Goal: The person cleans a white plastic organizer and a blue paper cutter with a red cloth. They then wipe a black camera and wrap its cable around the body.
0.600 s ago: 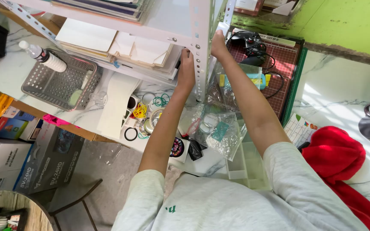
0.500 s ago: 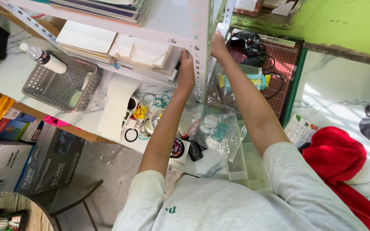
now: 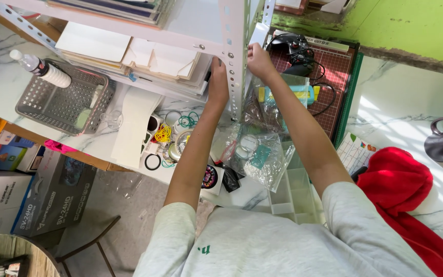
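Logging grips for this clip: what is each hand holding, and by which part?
Left hand lies against the white perforated shelf upright, on its left face. Right hand seems to grip the next post; the exact hold is unclear.

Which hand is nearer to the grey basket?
Left. The left hand rests on the white shelf post, on the side facing the grey basket. The right hand grips the far side of that post, farther from the basket.

Both hands, left (image 3: 218,82) and right (image 3: 259,60), are raised, arms outstretched.
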